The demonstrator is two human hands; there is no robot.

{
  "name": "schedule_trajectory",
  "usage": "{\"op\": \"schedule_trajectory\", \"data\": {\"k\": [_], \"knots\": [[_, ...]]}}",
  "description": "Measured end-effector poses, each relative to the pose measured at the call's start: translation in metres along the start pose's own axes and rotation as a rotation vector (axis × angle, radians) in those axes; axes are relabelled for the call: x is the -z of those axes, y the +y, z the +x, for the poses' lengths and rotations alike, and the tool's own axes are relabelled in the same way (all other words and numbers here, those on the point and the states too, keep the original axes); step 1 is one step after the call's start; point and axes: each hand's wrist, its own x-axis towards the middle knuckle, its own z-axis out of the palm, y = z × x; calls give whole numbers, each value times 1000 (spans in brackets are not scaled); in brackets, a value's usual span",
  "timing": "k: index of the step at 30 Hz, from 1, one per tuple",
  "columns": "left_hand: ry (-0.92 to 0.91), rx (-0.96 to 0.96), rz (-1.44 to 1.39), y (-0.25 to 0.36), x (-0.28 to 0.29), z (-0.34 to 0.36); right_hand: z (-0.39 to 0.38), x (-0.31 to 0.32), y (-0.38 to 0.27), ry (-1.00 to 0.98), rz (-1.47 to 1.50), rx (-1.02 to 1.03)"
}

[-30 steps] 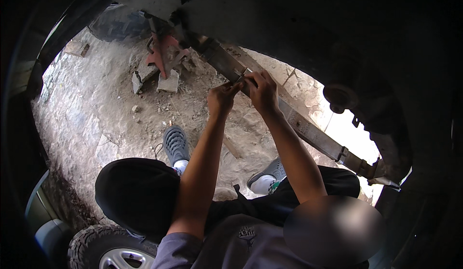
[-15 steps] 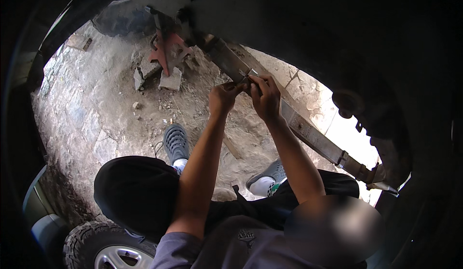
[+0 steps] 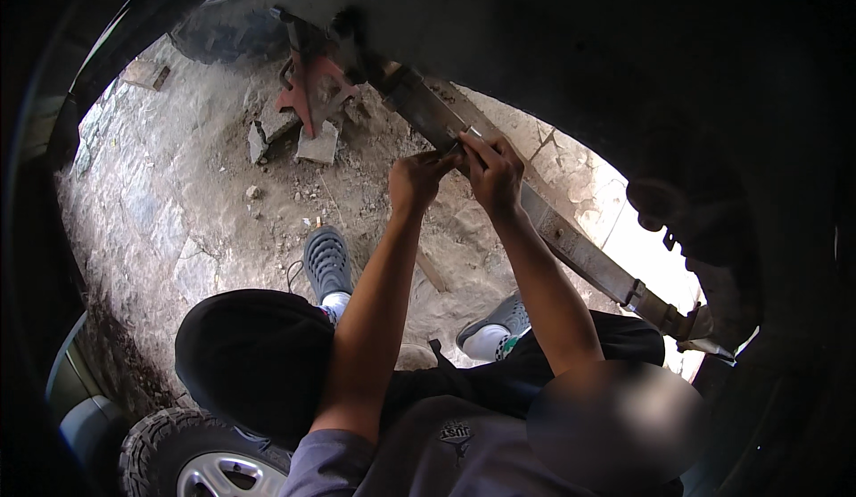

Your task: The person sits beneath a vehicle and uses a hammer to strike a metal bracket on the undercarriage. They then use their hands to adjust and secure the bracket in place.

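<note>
Clock from hands: bar [image 3: 571,240] runs 11 to 4, left hand [image 3: 413,185] and right hand [image 3: 497,176] at it. Stand [image 3: 312,96] at 10, blocks [image 3: 316,145] at foot; left shoe [image 3: 326,262] 8, right shoe [image 3: 513,314] 5.

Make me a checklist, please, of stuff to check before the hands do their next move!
1. Left hand at the long metal bar: ok.
2. Right hand at the bar: ok.
3. Firm hold on something small: cannot tell, hidden from view.
4. Hands covered: not ok, both are bare.
5. Shoes on: ok.
6. Red stand steady: cannot tell; its foot is by broken blocks.
</note>
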Motion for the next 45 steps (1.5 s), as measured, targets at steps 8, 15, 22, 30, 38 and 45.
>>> {"op": "schedule_trajectory", "data": {"k": [8, 15, 22, 30, 38, 45], "knots": [[26, -55, 38, 2, -5, -1, -6, -4, 5, 73, -44, -5], [25, -64, 25, -4, -5, 1, -8, 1, 4, 25, -17, -24], [-33, -174, 209, -7, 6, 14, 5, -13, -5, 25, 13, -54], [-78, 48, 259, 7, 7, 3, -12, 5, 8, -24, -56, -39], [-2, -394, 49, -27, -3, 19, 10, -13, 2, 38, 49, 8], [67, -338, 228, -18, -10, 17, -11, 5, 13, 41, -57, 13]]}}
